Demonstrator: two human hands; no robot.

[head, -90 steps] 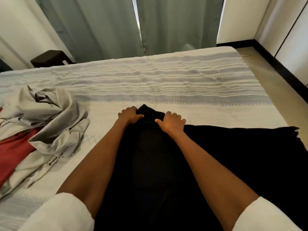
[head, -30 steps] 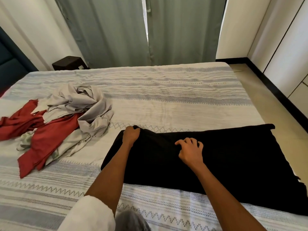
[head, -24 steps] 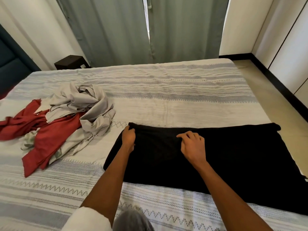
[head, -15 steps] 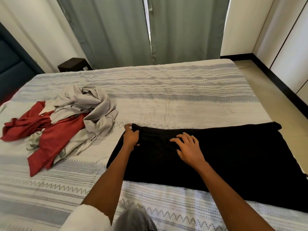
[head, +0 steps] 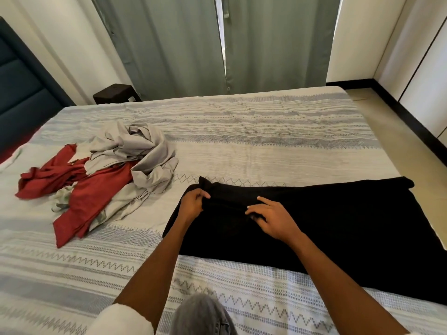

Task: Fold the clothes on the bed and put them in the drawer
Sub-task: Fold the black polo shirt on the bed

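Observation:
A long black garment (head: 326, 221) lies spread across the near right part of the bed (head: 254, 151). My left hand (head: 192, 205) pinches its raised upper left corner, which stands up in a small fold. My right hand (head: 271, 218) rests on the cloth just to the right, its fingers curled down into a ridge of the black fabric. To the left lies a heap of unfolded clothes: a grey garment (head: 140, 151) on top of a red one (head: 89, 194) and a pale patterned piece (head: 118, 206).
Grey-green curtains (head: 217, 44) hang behind the bed. A dark small table (head: 113, 93) stands at the far left corner, beside a blue padded headboard (head: 21, 83). Beige floor (head: 411, 146) and white wardrobe doors (head: 425, 68) run along the right side.
The black garment has been drawn toward me and laid out lengthwise. In the last half second my left hand lifted the corner and my right hand's fingers curled into the cloth.

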